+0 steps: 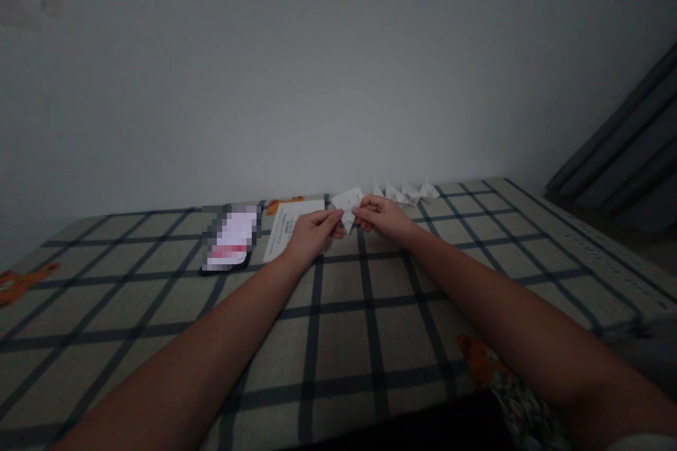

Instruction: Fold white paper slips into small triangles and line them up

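The paper [349,199] is pinched from its left by the left hand [312,232] and from its right by the right hand [387,218], neither nearer, its narrow tip pointing nearward.

Phone [233,234] is lying on a checked cloth [343,331], screen lit but pixelated, pink band toward the near end. Cloth's got orange bears [24,285] on it. Grey wall [338,70] behind, plus what looks like a dark curtain [627,134] far right.
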{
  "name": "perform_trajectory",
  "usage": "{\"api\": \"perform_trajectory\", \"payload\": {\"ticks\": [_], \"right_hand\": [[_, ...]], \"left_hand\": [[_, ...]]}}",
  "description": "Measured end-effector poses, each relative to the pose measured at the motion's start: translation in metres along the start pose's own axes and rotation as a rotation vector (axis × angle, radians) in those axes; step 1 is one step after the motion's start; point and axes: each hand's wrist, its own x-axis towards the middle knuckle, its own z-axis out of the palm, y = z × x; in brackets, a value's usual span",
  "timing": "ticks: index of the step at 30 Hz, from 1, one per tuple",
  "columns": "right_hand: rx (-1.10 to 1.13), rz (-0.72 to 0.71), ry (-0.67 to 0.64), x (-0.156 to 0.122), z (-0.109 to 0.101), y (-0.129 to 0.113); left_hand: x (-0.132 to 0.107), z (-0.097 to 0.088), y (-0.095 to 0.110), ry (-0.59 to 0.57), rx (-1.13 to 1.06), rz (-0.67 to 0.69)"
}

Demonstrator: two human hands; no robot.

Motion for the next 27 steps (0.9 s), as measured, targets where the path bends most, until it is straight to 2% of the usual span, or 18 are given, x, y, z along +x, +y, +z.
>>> {"api": "perform_trajectory", "payload": {"ticks": [5, 11, 14, 17, 21, 27], "right_hand": [[0.017, -0.022, -0.032, 0.000, 0.000, 0.000], [0.106, -0.034, -0.051, -0.001, -0.002, 0.001], [0.146, -0.036, -0.095, -0.002, -0.002, -0.001], [0.160, -0.029, -0.111, -0.002, -0.001, -0.002], [0.169, -0.022, -0.062, -0.001, -0.001, -0.001], [0.150, 0.019, 0.040, 0.002, -0.002, 0.005]], "left_hand": [[-0.001, 0.000, 0.001, -0.032, -0.030, 0.006], [0.004, 0.000, -0.005, -0.089, -0.232, -0.058], [0.007, -0.001, -0.012, -0.131, -0.157, -0.080], [0.008, -0.002, -0.017, -0.148, -0.083, -0.030], [0.007, -0.002, -0.015, -0.136, -0.165, -0.019], [0.003, 0.002, 0.000, -0.070, -0.260, -0.077]]}}
